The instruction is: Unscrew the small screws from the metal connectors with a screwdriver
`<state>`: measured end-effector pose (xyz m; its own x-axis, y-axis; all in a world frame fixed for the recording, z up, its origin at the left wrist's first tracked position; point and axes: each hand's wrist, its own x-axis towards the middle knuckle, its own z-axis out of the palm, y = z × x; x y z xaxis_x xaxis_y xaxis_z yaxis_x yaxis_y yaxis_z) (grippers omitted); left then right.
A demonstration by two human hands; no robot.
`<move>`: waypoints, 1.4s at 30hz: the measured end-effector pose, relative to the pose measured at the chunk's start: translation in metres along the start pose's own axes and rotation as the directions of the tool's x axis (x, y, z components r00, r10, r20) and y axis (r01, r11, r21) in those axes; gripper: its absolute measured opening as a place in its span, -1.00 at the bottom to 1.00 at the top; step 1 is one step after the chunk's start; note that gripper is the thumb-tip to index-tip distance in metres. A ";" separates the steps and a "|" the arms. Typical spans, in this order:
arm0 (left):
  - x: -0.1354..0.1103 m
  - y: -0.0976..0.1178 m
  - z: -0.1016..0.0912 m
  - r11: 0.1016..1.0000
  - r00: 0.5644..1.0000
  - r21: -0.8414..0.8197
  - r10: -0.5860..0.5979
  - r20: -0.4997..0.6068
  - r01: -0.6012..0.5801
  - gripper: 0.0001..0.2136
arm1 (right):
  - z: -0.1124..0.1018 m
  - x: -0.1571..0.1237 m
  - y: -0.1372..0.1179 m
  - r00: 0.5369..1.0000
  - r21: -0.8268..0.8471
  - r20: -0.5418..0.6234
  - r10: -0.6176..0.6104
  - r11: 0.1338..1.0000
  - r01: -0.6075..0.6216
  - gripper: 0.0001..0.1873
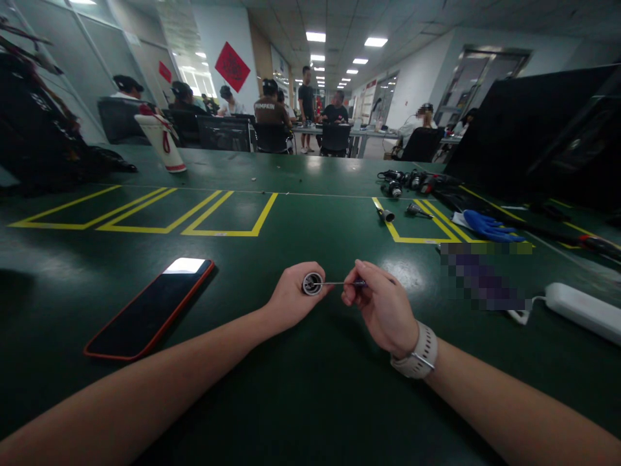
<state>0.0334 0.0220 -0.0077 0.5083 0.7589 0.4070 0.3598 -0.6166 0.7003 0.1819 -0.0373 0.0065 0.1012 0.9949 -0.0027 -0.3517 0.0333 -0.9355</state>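
Observation:
My left hand is wrapped round a small cylindrical metal connector, its round open end facing me and dark parts visible inside. Between the fingertips of my right hand is a thin screwdriver, lying almost level. Its slim shaft points left and its tip reaches the mouth of the connector. Whether the tip touches a screw inside is too small to tell. Most of the connector's body is hidden in my left palm, and my right fingers cover much of the screwdriver's handle. Both hands are just above the green table.
A red-cased phone lies left of my arms. To the right are two loose connector pieces, a blue glove, a blurred-out device and a white power strip. Cabled connectors and a white cup stand farther back.

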 end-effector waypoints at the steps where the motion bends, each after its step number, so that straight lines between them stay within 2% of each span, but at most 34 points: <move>1: 0.000 0.000 0.000 1.000 1.000 -0.005 -0.006 -0.002 0.006 -0.86 | 0.000 0.000 0.000 1.000 0.006 -0.004 -0.001 1.000 0.001 -0.69; 5: -0.001 -0.001 0.001 1.000 1.000 -0.007 -0.010 0.002 0.010 -0.85 | -0.002 -0.001 -0.001 0.995 -0.072 -0.011 -0.100 0.992 0.099 -0.69; 10: -0.001 0.000 0.001 0.999 1.000 0.044 0.003 0.010 -0.003 -0.86 | -0.004 -0.003 -0.003 0.978 -0.230 0.075 -0.194 0.951 0.207 -0.67; 13: 0.000 0.001 0.000 0.999 1.000 0.049 0.006 0.013 -0.007 -0.85 | -0.004 -0.002 -0.003 0.984 -0.220 0.084 -0.159 0.960 0.174 -0.68; 18: 0.000 0.001 0.000 1.000 1.000 0.019 -0.006 0.020 0.006 -0.86 | -0.001 0.000 -0.003 1.000 -0.008 -0.003 0.012 1.000 -0.012 -0.70; 20: 0.000 0.001 0.000 1.000 1.000 0.012 -0.018 0.017 0.018 -0.86 | -0.001 0.001 -0.004 0.999 0.046 -0.013 0.048 0.998 -0.047 -0.70; 22: -0.001 0.001 0.000 1.000 0.999 0.008 -0.029 0.019 0.029 -0.86 | -0.001 0.001 -0.005 0.999 0.033 -0.035 0.017 0.999 -0.016 -0.68; 24: -0.001 0.002 0.000 0.999 0.999 0.007 -0.039 0.020 0.039 -0.87 | -0.002 0.000 -0.005 0.996 -0.053 -0.044 -0.075 0.996 0.073 -0.67; 26: -0.001 0.003 0.000 0.999 0.999 0.018 -0.039 0.021 0.038 -0.87 | -0.004 -0.001 -0.006 0.985 -0.170 -0.005 -0.175 0.970 0.171 -0.66; 28: -0.001 0.004 0.000 0.999 0.999 0.045 -0.026 0.025 0.025 -0.88 | -0.006 -0.003 -0.006 0.974 -0.247 0.051 -0.223 0.942 0.228 -0.66; 34: -0.001 0.003 0.000 0.995 0.999 0.094 0.022 0.035 -0.025 -0.87 | -0.007 -0.002 -0.005 0.980 -0.216 0.066 -0.187 0.956 0.197 -0.67; 42: -0.001 0.002 -0.001 0.996 1.000 0.086 0.000 0.024 -0.002 -0.88 | -0.009 -0.002 -0.008 0.973 -0.289 0.055 -0.223 0.929 0.230 -0.63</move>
<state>0.0323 0.0200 -0.0061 0.5270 0.7535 0.3931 0.4243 -0.6340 0.6465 0.1930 -0.0408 0.0109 0.1263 0.9660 0.2257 -0.0349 0.2317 -0.9722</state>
